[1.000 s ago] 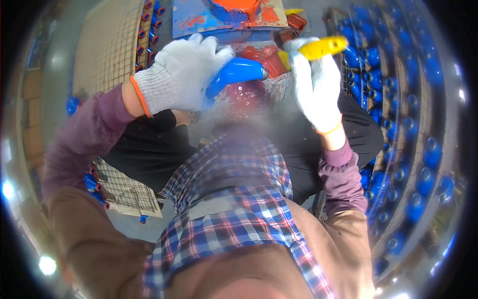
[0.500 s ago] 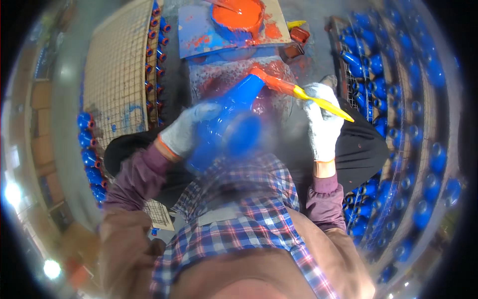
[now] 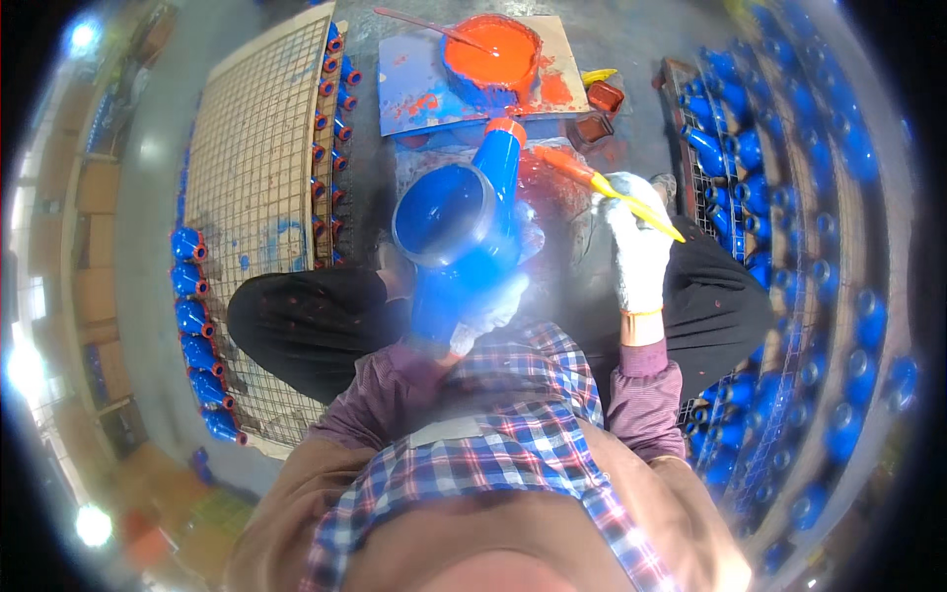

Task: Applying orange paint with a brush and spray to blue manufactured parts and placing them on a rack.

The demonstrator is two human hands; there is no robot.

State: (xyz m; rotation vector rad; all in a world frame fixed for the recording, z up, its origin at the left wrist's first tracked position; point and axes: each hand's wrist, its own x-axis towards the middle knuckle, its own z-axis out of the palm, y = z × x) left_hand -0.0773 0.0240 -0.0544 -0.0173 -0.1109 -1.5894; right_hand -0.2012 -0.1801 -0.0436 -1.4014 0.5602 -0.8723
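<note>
A glossy blue pipe-like part (image 3: 459,261) has a wide round opening, a narrower neck and an orange-red rim (image 3: 507,128) on the neck's far end. My gloved left hand (image 3: 498,304) is wrapped round its near right side, partly hidden behind it. In my gloved right hand (image 3: 636,232) is a paintbrush (image 3: 600,185) with a yellow handle and orange-coated head. The brush head is to the right of the neck, apart from the rim. Beyond the neck stands a tub of orange paint (image 3: 493,54), with a stick (image 3: 434,30) leaning in it.
The tub rests on a paint-splashed board (image 3: 409,74). Small red-brown containers (image 3: 604,97) lie beside it. On the left, blue parts with red rims (image 3: 192,318) line a wire-mesh rack (image 3: 252,168). Racks at the right hold many blue parts (image 3: 745,148).
The blue part has turned, its orange-rimmed neck now pointing away and its wide opening facing up. My left hand has moved to its right side. The brush has come away from the rim.
</note>
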